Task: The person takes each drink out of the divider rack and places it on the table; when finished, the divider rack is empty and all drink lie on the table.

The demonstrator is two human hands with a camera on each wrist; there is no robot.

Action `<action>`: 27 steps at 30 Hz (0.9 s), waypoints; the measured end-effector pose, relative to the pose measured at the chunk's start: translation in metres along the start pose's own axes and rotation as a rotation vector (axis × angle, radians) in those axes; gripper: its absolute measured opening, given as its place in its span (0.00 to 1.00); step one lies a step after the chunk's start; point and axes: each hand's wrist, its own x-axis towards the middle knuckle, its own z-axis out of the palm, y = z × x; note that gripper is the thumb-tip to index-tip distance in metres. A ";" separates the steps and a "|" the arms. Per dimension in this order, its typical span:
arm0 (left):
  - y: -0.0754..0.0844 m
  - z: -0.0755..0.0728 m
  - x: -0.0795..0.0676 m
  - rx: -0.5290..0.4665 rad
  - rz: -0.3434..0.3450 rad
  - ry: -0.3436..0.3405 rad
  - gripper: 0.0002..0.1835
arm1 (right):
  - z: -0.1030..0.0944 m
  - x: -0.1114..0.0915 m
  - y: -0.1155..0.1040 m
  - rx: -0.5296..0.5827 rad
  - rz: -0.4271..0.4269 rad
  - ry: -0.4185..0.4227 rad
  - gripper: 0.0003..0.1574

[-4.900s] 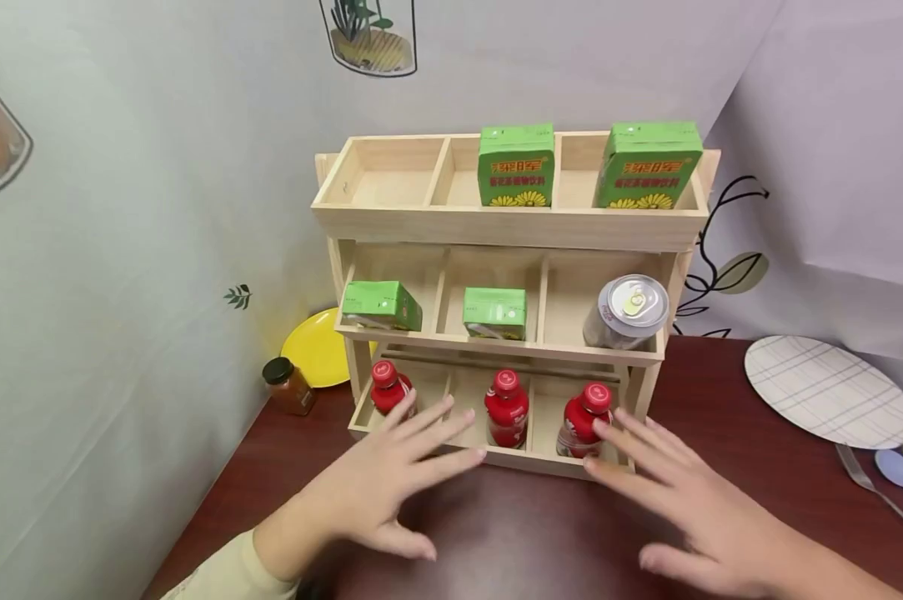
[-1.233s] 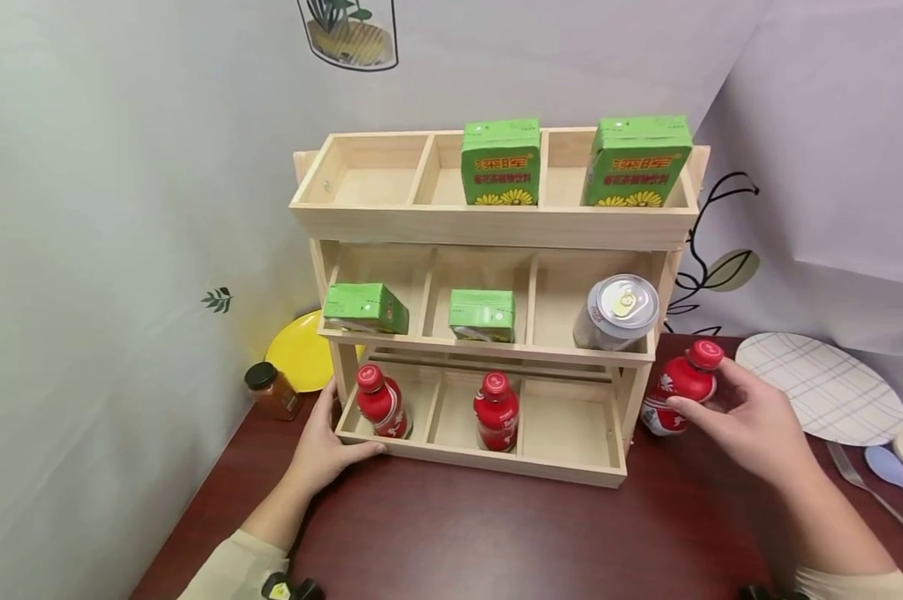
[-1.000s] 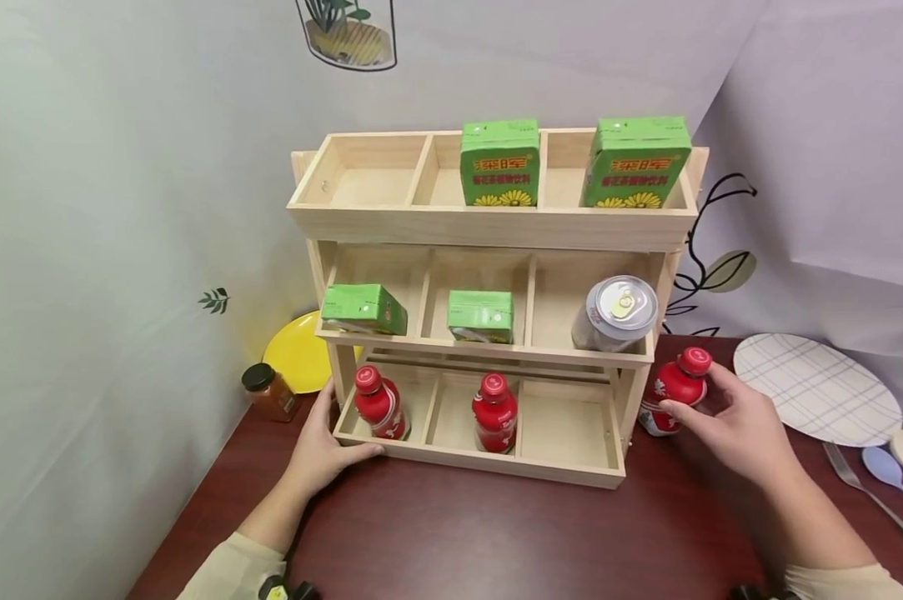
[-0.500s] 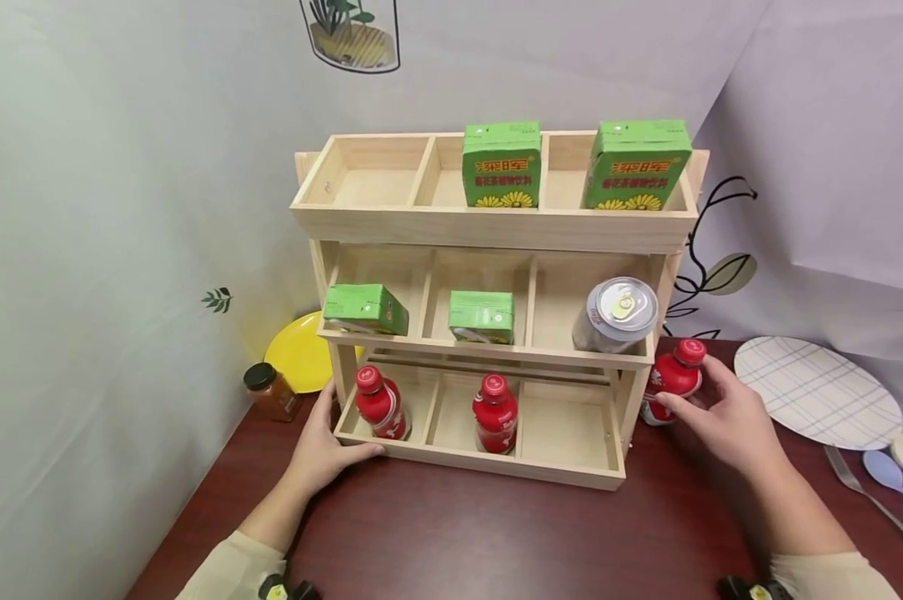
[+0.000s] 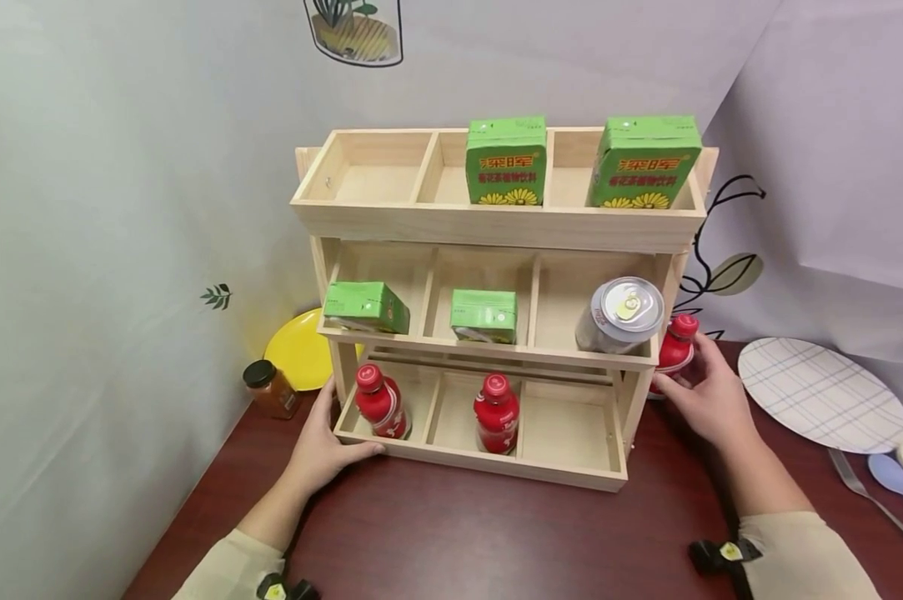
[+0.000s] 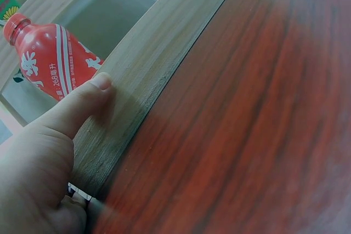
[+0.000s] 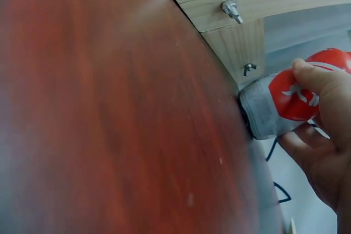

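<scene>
My right hand (image 5: 709,398) grips a small red drink bottle (image 5: 676,352) by its side, just right of the wooden three-tier rack (image 5: 496,223). In the right wrist view the bottle's clear base (image 7: 260,108) is close over the table's far edge, beside a rack leg. My left hand (image 5: 322,443) holds the rack's lower left corner, thumb on the front board (image 6: 145,61) and the other fingers mostly hidden round the side. Two more red bottles stand in the bottom tier, one in the left compartment (image 5: 380,402) and one in the middle compartment (image 5: 496,414).
Green drink cartons (image 5: 507,162) stand on the top and middle tiers, with a silver can (image 5: 620,317) at middle right. Left lie a spice jar (image 5: 269,388) and yellow plate (image 5: 298,350). A checked plate (image 5: 822,393), fork (image 5: 864,487) and spoon (image 5: 890,475) lie right.
The right-hand bottle has left the bottom right compartment and moved beside the rack, then farther back toward the wall. My left hand took hold of the rack's corner and has stayed there.
</scene>
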 end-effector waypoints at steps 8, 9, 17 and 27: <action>0.000 0.000 0.000 -0.007 -0.001 0.002 0.65 | 0.008 0.014 0.009 -0.031 0.056 0.006 0.53; 0.000 0.000 0.000 -0.005 -0.001 0.003 0.65 | 0.010 0.015 0.010 -0.019 0.062 0.007 0.53; -0.001 0.001 0.000 -0.003 -0.013 -0.001 0.65 | 0.021 0.019 0.019 0.054 0.104 0.023 0.47; -0.002 0.000 0.001 0.000 -0.008 0.001 0.65 | 0.026 0.026 0.024 -0.027 0.211 0.077 0.43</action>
